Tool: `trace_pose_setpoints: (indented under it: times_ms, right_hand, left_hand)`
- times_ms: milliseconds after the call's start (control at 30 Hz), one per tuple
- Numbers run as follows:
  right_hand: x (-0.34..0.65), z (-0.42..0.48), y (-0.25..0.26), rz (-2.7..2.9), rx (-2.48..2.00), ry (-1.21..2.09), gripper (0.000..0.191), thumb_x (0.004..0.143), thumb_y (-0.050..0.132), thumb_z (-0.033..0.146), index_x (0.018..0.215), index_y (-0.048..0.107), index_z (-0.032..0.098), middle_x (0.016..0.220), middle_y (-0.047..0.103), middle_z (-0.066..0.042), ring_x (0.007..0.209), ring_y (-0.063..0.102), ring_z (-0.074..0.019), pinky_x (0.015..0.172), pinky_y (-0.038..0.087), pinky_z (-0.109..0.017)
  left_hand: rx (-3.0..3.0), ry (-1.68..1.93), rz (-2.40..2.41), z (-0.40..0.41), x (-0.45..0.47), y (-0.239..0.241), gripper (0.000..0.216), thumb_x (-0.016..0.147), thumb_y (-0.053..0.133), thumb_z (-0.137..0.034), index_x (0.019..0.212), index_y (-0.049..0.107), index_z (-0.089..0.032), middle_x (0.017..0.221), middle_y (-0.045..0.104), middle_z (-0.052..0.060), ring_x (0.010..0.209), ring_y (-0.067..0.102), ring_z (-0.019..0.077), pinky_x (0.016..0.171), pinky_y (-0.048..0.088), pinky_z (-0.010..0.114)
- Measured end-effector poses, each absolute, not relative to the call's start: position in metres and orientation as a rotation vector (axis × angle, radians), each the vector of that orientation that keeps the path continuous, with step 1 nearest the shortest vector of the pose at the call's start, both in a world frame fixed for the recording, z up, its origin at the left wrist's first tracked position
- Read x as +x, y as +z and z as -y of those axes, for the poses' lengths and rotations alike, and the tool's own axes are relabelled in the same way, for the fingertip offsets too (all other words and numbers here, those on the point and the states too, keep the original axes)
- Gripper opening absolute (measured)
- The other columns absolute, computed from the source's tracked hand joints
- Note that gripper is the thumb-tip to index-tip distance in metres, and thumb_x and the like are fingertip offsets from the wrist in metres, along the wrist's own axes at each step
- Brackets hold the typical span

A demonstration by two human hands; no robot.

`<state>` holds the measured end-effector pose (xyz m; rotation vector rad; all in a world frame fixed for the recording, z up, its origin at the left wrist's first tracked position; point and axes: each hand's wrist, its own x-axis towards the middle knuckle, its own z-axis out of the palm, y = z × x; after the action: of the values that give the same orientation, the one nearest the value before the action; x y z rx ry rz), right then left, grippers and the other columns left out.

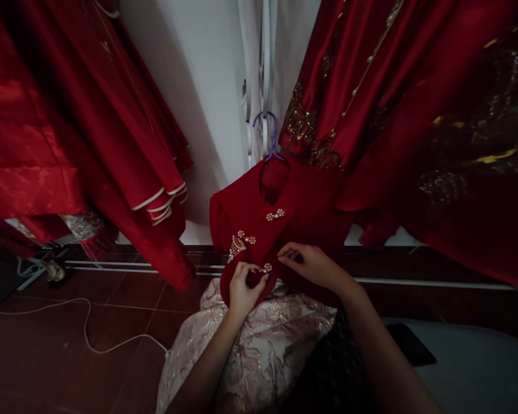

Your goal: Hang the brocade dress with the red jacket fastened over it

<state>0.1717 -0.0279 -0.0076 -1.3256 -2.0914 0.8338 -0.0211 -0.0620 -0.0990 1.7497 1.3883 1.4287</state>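
Observation:
A red jacket (246, 201) hangs in front of me on a purple hanger (273, 135). Gold and pearl beaded clasps run down its front, an upper clasp (275, 215) and a lower clasp (266, 268). A fan-shaped beaded ornament (236, 246) sits to their left. My left hand (243, 290) pinches the jacket's front edge at the lower clasp, thumb and fingers closing on the cloth. Just right of that clasp, my right hand (308, 263) is held with thumb and fingertips together; anything between them is too small to make out.
Red garments (125, 115) hang at the left, and red embroidered gowns (328, 103) at the right. Pale floral brocade (250, 351) spreads below the jacket. A white cable (90, 339) crosses the tiled floor, near a low white rack rail (155, 267).

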Motion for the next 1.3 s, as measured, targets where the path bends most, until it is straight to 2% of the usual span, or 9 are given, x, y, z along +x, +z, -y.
trace_pose_setpoints:
  times_ms: [233,467,700,867,1033,1133,1300]
  right_hand:
    - [0.151,0.015,-0.053,2.127,-1.363,0.936,0.017,0.076,0.058,0.032,0.081,0.064,0.017,0.075,0.068,-0.005,0.071,0.063,-0.0158,0.065,0.047,-0.025]
    - [0.154,0.012,-0.053,2.111,-1.219,1.079,0.015,0.075,0.058,0.028,0.083,0.063,0.016,0.078,0.068,-0.005,0.074,0.063,-0.0138,0.069,0.048,-0.025]
    - [0.151,0.011,-0.059,2.123,-1.200,1.084,0.015,0.074,0.058,0.026,0.083,0.062,0.016,0.077,0.067,-0.004,0.073,0.062,-0.0137,0.069,0.048,-0.025]
    - [0.152,0.012,-0.055,2.130,-1.192,1.113,0.019,0.074,0.059,0.031,0.083,0.061,0.014,0.077,0.067,-0.005,0.073,0.061,-0.0139,0.069,0.047,-0.026]
    - [0.168,0.023,-0.021,2.177,-1.008,1.398,0.028,0.074,0.061,0.039,0.087,0.061,0.014,0.086,0.068,-0.006,0.078,0.062,-0.0148,0.072,0.047,-0.026]
    - [0.178,0.031,0.000,2.167,-0.972,1.499,0.031,0.073,0.062,0.042,0.089,0.062,0.015,0.087,0.068,-0.006,0.079,0.062,-0.0153,0.072,0.046,-0.027]
    - [0.180,0.036,0.011,2.132,-1.018,1.533,0.032,0.071,0.063,0.044,0.088,0.063,0.016,0.086,0.068,-0.005,0.080,0.061,-0.0153,0.073,0.046,-0.027]
  left_hand:
    - [1.831,1.353,-1.383,0.060,-0.023,-0.103,0.018,0.076,0.061,-0.034,0.085,0.063,-0.019,0.087,0.057,0.004,0.083,0.055,0.0141,0.078,0.042,0.025]
    - [1.838,1.366,-1.380,0.059,-0.023,-0.106,0.018,0.076,0.061,-0.035,0.082,0.062,-0.018,0.085,0.059,0.004,0.081,0.056,0.0144,0.076,0.043,0.025]
    - [1.752,1.310,-1.470,0.062,-0.025,-0.108,0.024,0.076,0.059,-0.041,0.083,0.062,-0.019,0.071,0.058,0.001,0.059,0.048,0.0102,0.059,0.038,0.022]
    - [1.629,1.329,-1.426,0.061,-0.025,-0.107,0.026,0.074,0.060,-0.044,0.080,0.062,-0.018,0.063,0.054,-0.002,0.055,0.044,0.0087,0.056,0.037,0.020]
    - [1.292,1.464,-1.225,0.040,-0.031,-0.091,0.037,0.077,0.055,-0.048,0.096,0.061,-0.016,0.086,0.065,0.005,0.068,0.056,0.0101,0.065,0.045,0.021]
    - [1.011,1.498,-1.098,0.023,-0.032,-0.081,0.045,0.078,0.053,-0.051,0.104,0.060,-0.015,0.096,0.066,0.009,0.066,0.059,0.0090,0.067,0.047,0.023]
    - [0.744,1.491,-0.961,0.006,-0.025,-0.075,0.045,0.067,0.067,-0.046,0.097,0.063,-0.012,0.096,0.068,0.010,0.072,0.063,0.0102,0.073,0.049,0.025]
